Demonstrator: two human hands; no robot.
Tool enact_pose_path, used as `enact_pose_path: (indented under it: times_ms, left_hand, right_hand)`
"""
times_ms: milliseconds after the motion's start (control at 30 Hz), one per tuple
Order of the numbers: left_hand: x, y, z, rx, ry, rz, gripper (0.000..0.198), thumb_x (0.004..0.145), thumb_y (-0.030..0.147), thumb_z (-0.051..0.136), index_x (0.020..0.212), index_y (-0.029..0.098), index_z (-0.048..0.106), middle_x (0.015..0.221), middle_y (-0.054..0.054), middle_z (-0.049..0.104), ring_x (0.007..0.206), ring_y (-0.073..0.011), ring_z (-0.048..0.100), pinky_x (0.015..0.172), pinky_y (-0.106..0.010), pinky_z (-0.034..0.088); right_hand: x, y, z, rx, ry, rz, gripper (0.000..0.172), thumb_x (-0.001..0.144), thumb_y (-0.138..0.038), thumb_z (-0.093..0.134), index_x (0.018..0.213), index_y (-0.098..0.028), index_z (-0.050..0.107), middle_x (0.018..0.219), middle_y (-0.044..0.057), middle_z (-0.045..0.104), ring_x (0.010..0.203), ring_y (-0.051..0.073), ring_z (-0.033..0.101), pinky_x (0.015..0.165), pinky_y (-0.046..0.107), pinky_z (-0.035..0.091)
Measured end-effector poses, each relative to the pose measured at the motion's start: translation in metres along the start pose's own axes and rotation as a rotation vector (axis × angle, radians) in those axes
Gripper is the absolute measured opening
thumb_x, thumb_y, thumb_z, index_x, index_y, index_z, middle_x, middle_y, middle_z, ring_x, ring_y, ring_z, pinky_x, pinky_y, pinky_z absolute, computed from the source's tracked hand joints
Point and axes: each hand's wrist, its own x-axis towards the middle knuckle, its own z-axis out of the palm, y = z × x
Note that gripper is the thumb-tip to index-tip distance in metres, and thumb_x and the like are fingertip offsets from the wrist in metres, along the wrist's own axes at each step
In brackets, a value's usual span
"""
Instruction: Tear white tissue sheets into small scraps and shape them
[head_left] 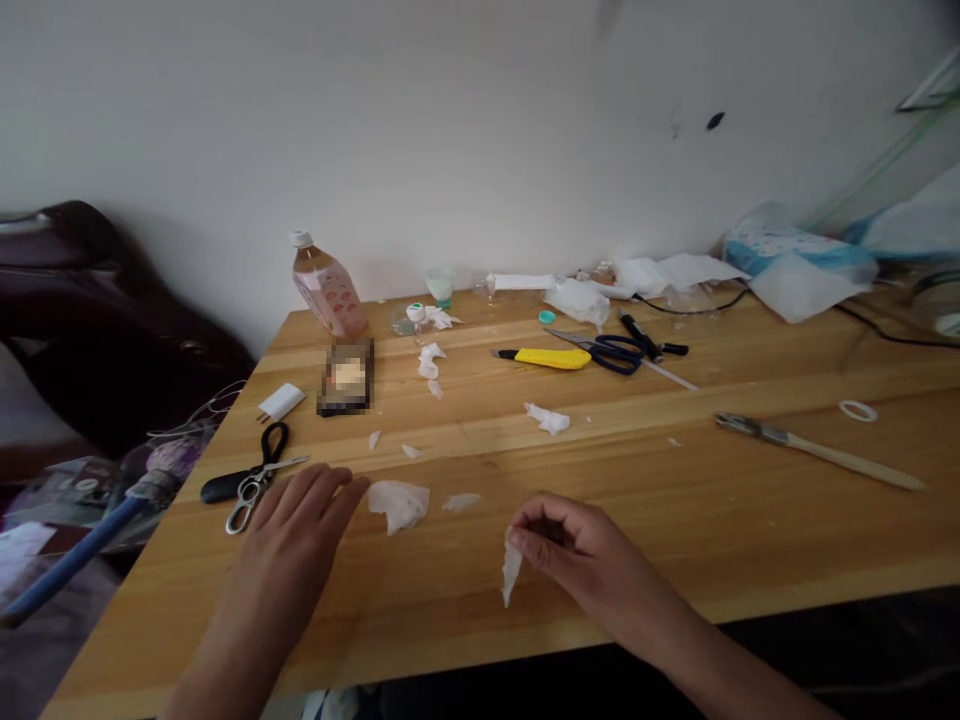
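Note:
My right hand (pixel 577 545) pinches a thin torn strip of white tissue (pixel 511 572) between thumb and fingers, just above the table's near part. The strip hangs down to a point. My left hand (pixel 304 530) is over the table on the left, fingers loosely stretched, its tips beside a larger torn tissue piece (pixel 401 503). Whether they touch that piece I cannot tell. A small tissue scrap (pixel 460 502) lies between the two hands. Close to the left hand are small metal scissors (pixel 251 495) and a black-handled tool (pixel 232 485).
On the wooden table (pixel 465 600) stand a drink bottle (pixel 330 290) and a blurred-out dark item (pixel 347 377). Farther back are a yellow utility knife (pixel 551 357), blue-handled scissors (pixel 619 352) and crumpled tissue (pixel 549 418). A brush (pixel 817 450) lies right, a white charger (pixel 282 401) left.

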Motion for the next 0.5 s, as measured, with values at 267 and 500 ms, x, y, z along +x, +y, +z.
enact_pose_path:
  times_ms: [267,500]
  left_hand:
    - [-0.026,0.148,0.022,-1.245,-0.029,-0.826,0.048,0.080,0.058,0.074,0.116,0.025,0.070,0.107,-0.008,0.076,0.096,-0.0248,0.072,0.087,-0.034,0.055]
    - [-0.005,0.158,0.025,-1.574,-0.138,-1.060,0.040,0.068,0.057,0.084,0.076,0.018,0.078,0.066,-0.003,0.073,0.067,-0.0162,0.066,0.067,-0.024,0.052]
  right_hand:
    - [-0.015,-0.001,0.013,0.134,-0.054,-0.021,0.029,0.089,-0.050,0.069,0.084,-0.021,0.069,0.081,0.000,0.064,0.078,0.015,0.059,0.073,0.027,0.045]
    - [-0.012,0.001,0.017,0.278,-0.027,0.031,0.029,0.087,-0.049,0.070,0.080,-0.020,0.066,0.074,-0.001,0.062,0.068,0.013,0.060,0.065,0.026,0.047]
